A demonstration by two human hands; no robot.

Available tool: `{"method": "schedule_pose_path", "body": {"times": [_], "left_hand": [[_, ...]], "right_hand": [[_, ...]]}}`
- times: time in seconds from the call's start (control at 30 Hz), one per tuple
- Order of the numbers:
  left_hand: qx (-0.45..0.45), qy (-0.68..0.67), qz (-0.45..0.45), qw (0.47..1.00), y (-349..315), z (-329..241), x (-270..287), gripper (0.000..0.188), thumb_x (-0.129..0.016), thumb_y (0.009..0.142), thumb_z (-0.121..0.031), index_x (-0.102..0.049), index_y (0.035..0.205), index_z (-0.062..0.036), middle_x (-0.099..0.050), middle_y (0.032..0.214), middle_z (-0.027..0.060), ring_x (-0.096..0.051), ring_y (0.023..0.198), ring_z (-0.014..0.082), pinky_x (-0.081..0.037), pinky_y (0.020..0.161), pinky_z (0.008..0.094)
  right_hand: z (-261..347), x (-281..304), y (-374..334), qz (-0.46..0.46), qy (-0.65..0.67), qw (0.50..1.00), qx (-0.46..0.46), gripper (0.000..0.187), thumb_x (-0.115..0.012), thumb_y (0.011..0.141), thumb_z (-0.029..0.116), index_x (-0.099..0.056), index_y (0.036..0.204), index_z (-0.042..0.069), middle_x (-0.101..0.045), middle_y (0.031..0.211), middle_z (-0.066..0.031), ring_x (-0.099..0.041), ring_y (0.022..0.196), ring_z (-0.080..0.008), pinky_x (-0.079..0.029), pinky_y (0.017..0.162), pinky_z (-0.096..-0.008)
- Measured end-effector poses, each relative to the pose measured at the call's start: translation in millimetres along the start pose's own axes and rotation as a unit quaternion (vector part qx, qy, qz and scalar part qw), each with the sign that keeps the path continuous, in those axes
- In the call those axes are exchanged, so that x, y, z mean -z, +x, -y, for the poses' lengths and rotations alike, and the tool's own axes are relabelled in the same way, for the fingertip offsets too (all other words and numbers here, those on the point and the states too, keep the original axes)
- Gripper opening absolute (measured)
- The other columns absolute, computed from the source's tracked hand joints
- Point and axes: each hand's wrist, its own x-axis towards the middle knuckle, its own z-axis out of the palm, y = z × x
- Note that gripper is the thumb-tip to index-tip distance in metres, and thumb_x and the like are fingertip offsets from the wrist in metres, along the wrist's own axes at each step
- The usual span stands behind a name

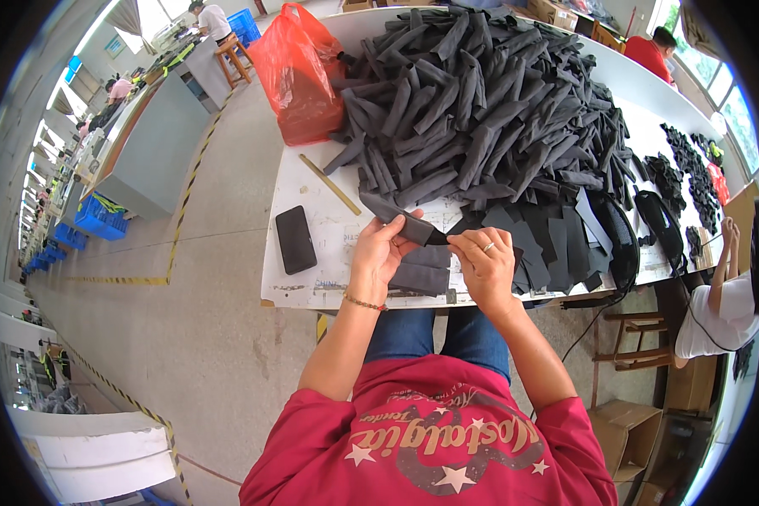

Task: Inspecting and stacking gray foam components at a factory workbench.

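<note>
Far edge of big pile of dark grey fabric strips [481, 101] bends out of view at rim; single strips hard to separate. Stack of flat pieces [422, 277] half hidden under hands. Left hand [378, 253] raised over desk [312, 278] front edge, fingers closed, pinching one end of folded grey strip [413, 226]. Right hand [483, 260] palm down, ring visible, fingers curled, pinching same strip's other end. Black phone [295, 239] lies left of left hand; wooden stick [331, 184] beyond; red plastic bag [299, 76] at far corner.
</note>
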Motion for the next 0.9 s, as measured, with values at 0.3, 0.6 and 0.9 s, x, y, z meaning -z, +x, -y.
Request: {"method": "schedule_pose_path", "body": {"times": [0.3, 0.6, 0.9], "left_hand": [[-0.031, 0.001, 0.003, 1.0, -17.3, -3.9, -22.6, 0.021, -0.056, 0.094, -0.009, -0.047, 0.111, 0.0007, -0.064, 0.11, 0.0235, -0.068, 0.092, 0.0311, -0.059, 0.078, 0.0442], [-0.109, -0.016, 0.133, 0.985, -27.5, 14.0, -35.3, 0.034, -0.06, 0.095, -0.02, -0.052, 0.12, 0.0008, -0.067, 0.109, 0.0191, -0.064, 0.104, 0.0248, -0.047, 0.096, 0.0353], [-0.119, -0.076, 0.127, 0.982, -24.9, 44.3, -31.2, 0.026, -0.055, 0.098, -0.02, -0.058, 0.112, 0.0018, -0.066, 0.11, 0.0201, -0.062, 0.108, 0.0264, -0.046, 0.098, 0.0397]], "right_hand": [[3.8, -0.9, 5.1, -0.001, -0.036, 0.999, 0.037, 0.027, -0.075, 0.066, 0.005, -0.068, 0.093, 0.008, -0.064, 0.085, 0.0001, -0.059, 0.078, -0.019, -0.043, 0.077, -0.0344], [35.7, -14.2, -0.4, 0.069, 0.105, 0.99, -0.071, 0.055, -0.076, 0.07, 0.006, -0.049, 0.118, 0.004, -0.053, 0.106, -0.0169, -0.053, 0.094, -0.0351, -0.043, 0.08, -0.0433], [20.9, -15.9, -9.0, 0.121, 0.17, 0.977, -0.051, 0.042, -0.073, 0.069, 0.003, -0.051, 0.106, 0.003, -0.055, 0.104, -0.0154, -0.055, 0.095, -0.0368, -0.047, 0.083, -0.0432]]}}
